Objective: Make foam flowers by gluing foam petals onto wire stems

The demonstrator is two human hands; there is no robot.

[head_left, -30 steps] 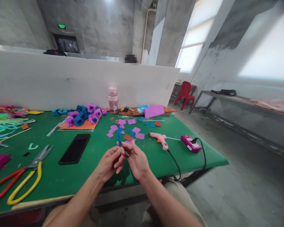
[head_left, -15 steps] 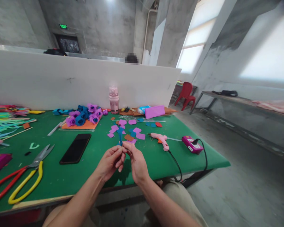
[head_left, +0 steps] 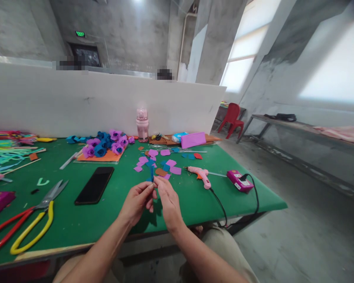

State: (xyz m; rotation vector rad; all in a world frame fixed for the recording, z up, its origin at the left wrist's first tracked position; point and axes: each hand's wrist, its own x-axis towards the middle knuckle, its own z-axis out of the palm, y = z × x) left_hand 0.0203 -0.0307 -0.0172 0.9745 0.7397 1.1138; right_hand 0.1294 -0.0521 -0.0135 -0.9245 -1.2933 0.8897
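Note:
Between my fingertips a narrow blue paper piece [head_left: 152, 173] stands upright, its lower end hidden by the fingers. My left hand [head_left: 138, 201] pinches it between thumb and forefinger, the other fingers curled. From the other side, my right hand [head_left: 168, 202] holds its fingers long and close together, the tips pressed against the same piece. Just beyond lie loose purple paper petals [head_left: 175, 170], with blue ones and a brown petal [head_left: 161, 172] among them. Finished purple and blue paper flowers [head_left: 100, 149] rest on an orange sheet [head_left: 110, 156] at the back left.
On the green table [head_left: 129, 228] lie a pink glue gun [head_left: 201, 175], a purple power box [head_left: 240, 181] with a cable, a phone [head_left: 94, 185] and large scissors [head_left: 45, 204]. A pink bottle [head_left: 142, 125] stands against the white partition [head_left: 106, 98]. Coloured strips [head_left: 11, 153] lie far left.
My right hand's fingers have straightened and slid slightly forward along the blue paper piece. The piece looks narrower at its top. My left hand keeps its pinch.

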